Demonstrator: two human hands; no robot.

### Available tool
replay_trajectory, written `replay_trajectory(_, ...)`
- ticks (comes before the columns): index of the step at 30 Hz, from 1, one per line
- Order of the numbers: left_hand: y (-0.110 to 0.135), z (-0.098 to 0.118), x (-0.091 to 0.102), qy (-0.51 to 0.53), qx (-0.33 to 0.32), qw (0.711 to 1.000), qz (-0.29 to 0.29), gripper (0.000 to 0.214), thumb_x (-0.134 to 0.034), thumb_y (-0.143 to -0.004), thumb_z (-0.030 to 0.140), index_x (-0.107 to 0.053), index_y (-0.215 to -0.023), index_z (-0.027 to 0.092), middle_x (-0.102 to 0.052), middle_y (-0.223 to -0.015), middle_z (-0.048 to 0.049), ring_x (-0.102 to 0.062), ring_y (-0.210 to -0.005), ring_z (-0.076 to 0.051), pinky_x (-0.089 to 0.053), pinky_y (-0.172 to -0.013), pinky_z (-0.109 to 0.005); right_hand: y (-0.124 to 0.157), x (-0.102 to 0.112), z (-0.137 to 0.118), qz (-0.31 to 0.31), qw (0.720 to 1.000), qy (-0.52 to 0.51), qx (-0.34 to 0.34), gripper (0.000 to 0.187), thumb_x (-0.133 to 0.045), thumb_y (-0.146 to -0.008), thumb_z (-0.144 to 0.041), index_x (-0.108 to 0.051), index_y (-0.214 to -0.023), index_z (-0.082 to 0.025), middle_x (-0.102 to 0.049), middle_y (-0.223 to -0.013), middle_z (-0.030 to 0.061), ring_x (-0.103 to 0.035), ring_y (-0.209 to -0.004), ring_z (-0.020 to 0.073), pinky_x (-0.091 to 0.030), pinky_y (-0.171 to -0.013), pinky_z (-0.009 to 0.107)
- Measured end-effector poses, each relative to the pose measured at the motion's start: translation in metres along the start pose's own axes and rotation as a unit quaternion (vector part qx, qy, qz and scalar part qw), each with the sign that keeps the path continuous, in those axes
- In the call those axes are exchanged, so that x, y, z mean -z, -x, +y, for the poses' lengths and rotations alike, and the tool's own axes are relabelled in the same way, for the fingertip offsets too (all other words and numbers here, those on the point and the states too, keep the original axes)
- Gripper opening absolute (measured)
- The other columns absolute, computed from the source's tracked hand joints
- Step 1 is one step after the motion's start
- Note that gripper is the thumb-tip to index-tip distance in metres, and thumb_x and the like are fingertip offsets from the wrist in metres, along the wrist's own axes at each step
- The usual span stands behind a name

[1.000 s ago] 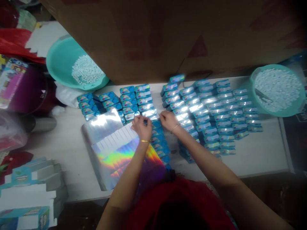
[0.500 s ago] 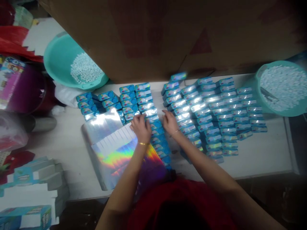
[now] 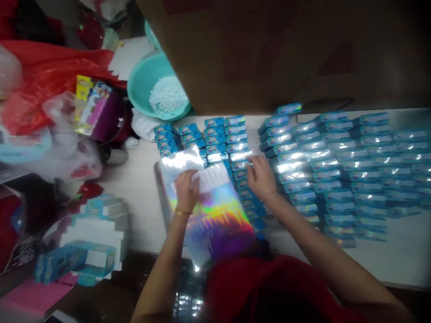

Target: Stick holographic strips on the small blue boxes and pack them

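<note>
Large brown cardboard box (image 3: 256,58), cropped above, partly hides the round turquoise basin (image 3: 138,85) at its left; small blue oblong packs (image 3: 368,186) below it appear blurred.

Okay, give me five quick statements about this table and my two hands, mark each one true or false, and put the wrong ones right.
1. The left hand is over the shiny sheets, and the right hand is beside the blue packs. True.
2. A teal basin holds small white pieces. True.
3. The right hand is inside that basin. False: it is beside the packs, apart from the basin.
4. The large cardboard box stands at the far side, beyond the packs. True.
5. The left hand's wrist is bare. False: it wears a gold-coloured bracelet.
</note>
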State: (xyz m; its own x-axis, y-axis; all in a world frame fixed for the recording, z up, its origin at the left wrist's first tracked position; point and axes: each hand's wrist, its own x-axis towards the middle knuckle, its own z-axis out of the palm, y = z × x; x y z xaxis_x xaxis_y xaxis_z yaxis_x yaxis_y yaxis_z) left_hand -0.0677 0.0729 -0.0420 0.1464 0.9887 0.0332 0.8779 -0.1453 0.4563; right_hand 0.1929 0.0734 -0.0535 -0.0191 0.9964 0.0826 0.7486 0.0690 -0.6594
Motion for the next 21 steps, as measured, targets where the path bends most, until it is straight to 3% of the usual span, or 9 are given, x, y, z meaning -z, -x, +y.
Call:
replay_trajectory(3, 0.022, -0.062, 0.037, -0.093, 0.097, 0.991, -0.012, 0.028, -0.052, -0.087, 0.037, -0.061, -0.107, 0.020, -0.059, -0.108, -0.0118, -0.052, -0.103, -0.029, -0.038, -0.088, -0.043, -0.003, -0.028, -0.050, -0.067, 0.995, -0.028, 0.066, 0.031, -0.035, -0.095, -0.022, -0.060, -0.112, -0.017, -0.057, -0.105, 0.0121, -0.049, -0.100, 0.0257, -0.040, -0.087, 0.038)
replay_trajectory(6, 0.035, -0.097, 0.045, -0.124, 0.148, 0.980, -0.056, 0.024, -0.057, -0.083, 0.039, -0.062, -0.096, 0.020, -0.058, -0.107, -0.0116, -0.051, -0.100, -0.030, -0.038, -0.084, -0.042, -0.005, -0.071, -0.094, -0.130, 0.985, -0.011, 0.111, 0.028, -0.038, -0.094, -0.020, -0.061, -0.109, -0.017, -0.058, -0.109, 0.0114, -0.048, -0.101, 0.0254, -0.038, -0.085, 0.038)
replay_trajectory(10, 0.038, -0.104, 0.041, -0.042, 0.124, 0.989, -0.067, 0.016, -0.050, -0.087, 0.033, -0.057, -0.084, 0.019, -0.061, -0.089, -0.0055, -0.056, -0.088, -0.022, -0.037, -0.083, -0.038, -0.009, -0.118, -0.136, -0.187, 0.964, 0.017, 0.187, 0.024, -0.045, -0.094, -0.024, -0.061, -0.112, -0.019, -0.060, -0.112, 0.0101, -0.046, -0.105, 0.0249, -0.031, -0.088, 0.039)
replay_trajectory(13, 0.039, -0.103, 0.046, 0.036, 0.096, 0.993, -0.053, 0.021, -0.046, -0.090, 0.036, -0.057, -0.085, 0.020, -0.063, -0.080, -0.0017, -0.057, -0.074, -0.017, -0.038, -0.082, -0.035, -0.013, -0.134, -0.154, -0.242, 0.953, 0.036, 0.182, 0.024, -0.042, -0.097, -0.027, -0.064, -0.101, -0.018, -0.064, -0.101, 0.0087, -0.050, -0.099, 0.0232, -0.028, -0.086, 0.037)
replay_trajectory(17, 0.045, -0.105, 0.054, -0.014, 0.004, 1.000, -0.008, 0.020, -0.048, -0.091, 0.033, -0.064, -0.097, 0.022, -0.068, -0.098, -0.0050, -0.058, -0.093, -0.020, -0.034, -0.087, -0.038, -0.019, -0.138, -0.161, -0.280, 0.949, 0.038, 0.142, 0.027, -0.039, -0.098, -0.026, -0.064, -0.090, -0.018, -0.066, -0.092, 0.0060, -0.054, -0.094, 0.0206, -0.026, -0.080, 0.034)
replay_trajectory(21, 0.051, -0.108, 0.048, -0.085, -0.066, 0.994, 0.021, 0.020, -0.049, -0.091, 0.025, -0.065, -0.102, 0.025, -0.065, -0.118, -0.0060, -0.054, -0.108, -0.023, -0.029, -0.093, -0.042, -0.022, -0.139, -0.160, -0.286, 0.950, 0.046, 0.120, 0.028, -0.040, -0.096, -0.025, -0.064, -0.084, -0.018, -0.067, -0.089, 0.0052, -0.056, -0.091, 0.0203, -0.026, -0.076, 0.032)
